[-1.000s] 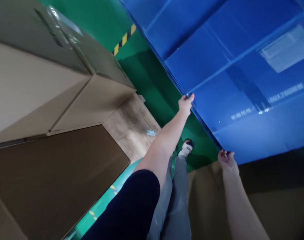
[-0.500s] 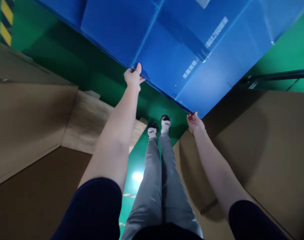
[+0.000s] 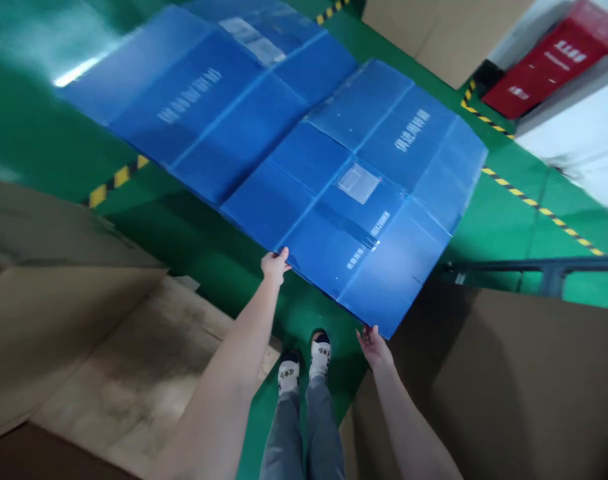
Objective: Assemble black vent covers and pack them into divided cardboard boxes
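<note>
A large blue flattened carton (image 3: 304, 213), with fold lines, white printing and pale label patches, stretches out in front of me, tilted across the view. My left hand (image 3: 276, 265) grips its near edge, thumb on top and fingers underneath. Close to the near right corner, my right hand (image 3: 375, 345) has its fingers curled at the same edge, palm up. Some of the fingers of both hands are hidden below the sheet.
Brown cardboard (image 3: 74, 320) stands at my left around a wooden board (image 3: 129, 380), and more brown cardboard (image 3: 509, 380) is at my right. A dark metal bar (image 3: 549, 267) juts in there. Yellow-black tape (image 3: 544, 210) marks the green floor. A red box (image 3: 549, 63) stands far right.
My view has lifted, so the whole blue carton now shows, with the red box and floor tape beyond. Both hands remain at its near edge and appear lower in the picture.
</note>
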`<state>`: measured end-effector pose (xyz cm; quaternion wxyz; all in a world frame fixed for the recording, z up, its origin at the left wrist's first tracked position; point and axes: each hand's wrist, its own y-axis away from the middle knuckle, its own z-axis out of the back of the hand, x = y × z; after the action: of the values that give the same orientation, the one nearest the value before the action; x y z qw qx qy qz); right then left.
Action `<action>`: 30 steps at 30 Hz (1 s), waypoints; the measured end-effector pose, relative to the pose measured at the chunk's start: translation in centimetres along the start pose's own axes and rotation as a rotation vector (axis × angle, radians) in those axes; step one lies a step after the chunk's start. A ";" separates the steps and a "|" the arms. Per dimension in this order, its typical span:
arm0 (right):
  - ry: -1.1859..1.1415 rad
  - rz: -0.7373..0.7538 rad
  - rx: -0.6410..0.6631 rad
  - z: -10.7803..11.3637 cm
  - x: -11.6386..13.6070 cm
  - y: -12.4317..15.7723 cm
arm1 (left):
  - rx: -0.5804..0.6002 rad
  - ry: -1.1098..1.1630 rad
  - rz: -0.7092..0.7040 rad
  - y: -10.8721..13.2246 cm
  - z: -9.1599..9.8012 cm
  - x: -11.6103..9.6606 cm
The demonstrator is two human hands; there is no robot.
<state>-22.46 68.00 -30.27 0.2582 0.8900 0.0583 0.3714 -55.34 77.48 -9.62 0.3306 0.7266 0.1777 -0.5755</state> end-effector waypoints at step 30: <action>0.106 -0.133 -0.183 3.2 4.2 -2.3 | 0.006 0.043 0.030 0.5 -1.1 1.9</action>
<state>-17.03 69.92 -30.70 0.3591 0.8359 0.0968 0.4036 -53.70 77.65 -11.19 0.3332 0.7422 0.1722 -0.5554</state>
